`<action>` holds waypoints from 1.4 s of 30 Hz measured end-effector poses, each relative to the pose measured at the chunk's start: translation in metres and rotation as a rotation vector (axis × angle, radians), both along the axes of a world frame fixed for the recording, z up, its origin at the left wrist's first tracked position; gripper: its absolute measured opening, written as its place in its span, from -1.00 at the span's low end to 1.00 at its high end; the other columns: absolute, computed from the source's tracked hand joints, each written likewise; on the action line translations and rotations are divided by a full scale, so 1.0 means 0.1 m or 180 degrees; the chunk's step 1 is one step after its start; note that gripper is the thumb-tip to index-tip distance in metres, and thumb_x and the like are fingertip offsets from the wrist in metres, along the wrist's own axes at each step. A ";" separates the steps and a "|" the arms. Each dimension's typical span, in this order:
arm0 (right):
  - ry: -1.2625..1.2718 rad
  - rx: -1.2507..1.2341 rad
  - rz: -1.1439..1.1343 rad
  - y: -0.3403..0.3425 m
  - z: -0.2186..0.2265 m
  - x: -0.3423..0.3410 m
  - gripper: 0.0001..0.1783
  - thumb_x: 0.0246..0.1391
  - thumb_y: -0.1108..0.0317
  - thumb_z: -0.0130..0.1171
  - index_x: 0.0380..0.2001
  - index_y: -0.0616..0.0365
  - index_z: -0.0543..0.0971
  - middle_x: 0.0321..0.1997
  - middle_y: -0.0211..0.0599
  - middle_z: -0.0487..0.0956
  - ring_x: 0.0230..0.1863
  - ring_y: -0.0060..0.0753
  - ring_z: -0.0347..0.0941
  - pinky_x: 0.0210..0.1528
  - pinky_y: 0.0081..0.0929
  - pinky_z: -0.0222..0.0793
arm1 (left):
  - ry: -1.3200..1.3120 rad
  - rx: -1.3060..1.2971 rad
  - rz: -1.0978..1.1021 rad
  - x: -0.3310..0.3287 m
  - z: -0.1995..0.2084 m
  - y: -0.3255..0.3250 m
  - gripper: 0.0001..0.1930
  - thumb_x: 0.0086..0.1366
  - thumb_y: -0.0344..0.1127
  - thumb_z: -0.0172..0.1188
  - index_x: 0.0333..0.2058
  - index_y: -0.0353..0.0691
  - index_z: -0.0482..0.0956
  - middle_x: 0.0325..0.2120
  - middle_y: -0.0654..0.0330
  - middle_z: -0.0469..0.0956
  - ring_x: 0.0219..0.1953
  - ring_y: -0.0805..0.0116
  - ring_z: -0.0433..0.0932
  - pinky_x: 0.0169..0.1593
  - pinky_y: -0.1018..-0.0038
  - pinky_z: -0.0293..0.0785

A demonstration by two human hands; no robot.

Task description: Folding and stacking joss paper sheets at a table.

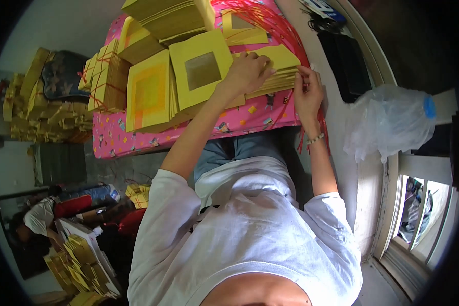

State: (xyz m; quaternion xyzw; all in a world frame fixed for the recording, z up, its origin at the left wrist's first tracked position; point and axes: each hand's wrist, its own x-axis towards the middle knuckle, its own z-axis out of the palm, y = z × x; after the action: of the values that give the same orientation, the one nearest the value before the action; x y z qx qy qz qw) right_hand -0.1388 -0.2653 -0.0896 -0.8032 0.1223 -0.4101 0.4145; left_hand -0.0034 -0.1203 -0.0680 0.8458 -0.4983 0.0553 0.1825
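Observation:
A stack of yellow paper sheets (278,56) lies on the pink patterned table cover, its layers fanned along the right and near edges. My left hand (247,74) rests on top of this stack with its fingers spread and slightly bent. At the stack's right corner, my right hand (309,94) has its thumb and fingers closed on the edges of the sheets. Just left of my left hand is a yellow pile with a silver-grey square (202,71) on its top sheet. Beside it leans another pile with an orange square (150,92).
Taller yellow stacks (176,20) and tied bundles (107,81) stand farther left on the pink cover (214,130). Red strings (260,18) trail down the table's right side. A clear plastic bag (387,122) is at right. Another person (38,217) is at lower left, near more yellow bundles.

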 end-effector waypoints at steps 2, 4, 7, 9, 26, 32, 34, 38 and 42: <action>-0.0063 -0.0078 0.0064 0.00 0.07 0.04 -0.82 0.12 0.49 0.10 -0.19 0.18 0.53 -0.30 -0.27 0.50 -0.37 -0.45 0.49 -0.39 -0.56 0.39 | 0.0214 -0.0072 0.0032 -0.02 0.09 0.05 -0.59 0.29 0.01 0.01 -0.11 -0.22 0.51 -0.21 -0.02 0.53 -0.10 -0.08 0.43 -0.01 0.16 0.35; 0.0007 -0.0051 0.0267 0.08 0.20 0.07 -0.83 0.11 0.49 0.11 -0.20 0.17 0.53 -0.30 -0.28 0.51 -0.37 -0.45 0.50 -0.39 -0.56 0.39 | 0.0505 -0.0216 -0.0026 -0.02 0.23 0.16 -0.64 0.31 -0.08 0.01 -0.09 -0.23 0.50 -0.22 -0.04 0.53 -0.12 -0.06 0.44 -0.01 0.16 0.34; 0.0212 -0.0015 0.0696 0.26 0.46 0.14 -0.84 0.09 0.48 0.13 -0.22 0.16 0.54 -0.29 -0.28 0.52 -0.35 -0.42 0.51 -0.36 -0.53 0.40 | 0.0413 -0.0794 0.0031 -0.09 0.38 0.47 -0.69 0.30 -0.17 0.04 -0.10 -0.24 0.50 -0.23 -0.03 0.53 -0.14 -0.02 0.45 -0.01 0.18 0.34; 0.0325 -0.0043 0.0904 0.33 0.59 0.15 -0.84 0.08 0.47 0.14 -0.22 0.15 0.55 -0.28 -0.27 0.52 -0.33 -0.39 0.52 -0.34 -0.50 0.40 | 0.0507 -0.0946 0.0003 -0.10 0.42 0.65 -0.70 0.27 -0.19 0.08 -0.11 -0.25 0.49 -0.24 -0.02 0.53 -0.14 -0.01 0.46 -0.02 0.20 0.34; 0.0988 -0.1597 0.2204 0.57 0.57 0.45 -0.85 -0.04 0.35 0.21 -0.39 0.17 0.57 -0.36 -0.26 0.52 -0.26 -0.15 0.45 -0.24 -0.26 0.37 | 0.0807 -0.0657 0.0652 -0.37 0.34 1.37 -0.74 0.01 -0.25 0.34 -0.29 -0.14 0.60 -0.40 0.15 0.48 -0.23 0.11 0.46 -0.18 0.27 0.41; 0.1133 -0.1403 0.2343 0.54 0.61 0.59 -0.83 0.04 0.32 0.15 -0.43 0.20 0.59 -0.45 -0.21 0.53 -0.36 -0.12 0.46 -0.31 -0.29 0.35 | 0.1244 -0.0981 0.0840 -0.32 0.34 1.36 -0.84 0.04 -0.24 0.30 -0.44 -0.19 0.68 -0.49 0.12 0.50 -0.36 0.11 0.50 -0.25 0.30 0.42; 0.1129 -0.1277 0.2392 0.53 0.63 0.61 -0.83 0.05 0.32 0.17 -0.41 0.23 0.60 -0.46 -0.20 0.53 -0.41 -0.16 0.46 -0.34 -0.34 0.33 | 0.1428 -0.1042 0.0919 -0.32 0.32 1.35 -0.83 0.04 -0.24 0.30 -0.44 -0.20 0.68 -0.48 0.12 0.51 -0.37 0.14 0.51 -0.27 0.33 0.43; 0.1262 -0.1210 0.2445 0.50 0.62 0.69 -0.83 0.04 0.32 0.18 -0.42 0.23 0.60 -0.47 -0.19 0.54 -0.41 -0.16 0.46 -0.33 -0.36 0.34 | 0.1691 -0.1145 0.1126 -0.34 0.32 1.33 -0.83 0.06 -0.25 0.30 -0.44 -0.23 0.68 -0.48 0.14 0.52 -0.42 0.24 0.54 -0.31 0.44 0.44; 0.1343 -0.1255 0.2505 0.49 0.60 0.75 -0.82 0.02 0.32 0.20 -0.41 0.24 0.59 -0.47 -0.20 0.56 -0.42 -0.17 0.47 -0.34 -0.37 0.35 | 0.1789 -0.1124 0.1173 -0.34 0.32 1.32 -0.83 0.06 -0.26 0.30 -0.43 -0.24 0.68 -0.49 0.16 0.51 -0.45 0.29 0.54 -0.33 0.47 0.44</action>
State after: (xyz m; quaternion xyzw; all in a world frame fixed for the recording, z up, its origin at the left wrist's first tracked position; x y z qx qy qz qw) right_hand -0.0642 -0.2168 -0.0293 -0.9172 -0.1893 -0.0658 0.3443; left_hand -0.0375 0.0121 -0.0364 0.8589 -0.2511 -0.0619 0.4420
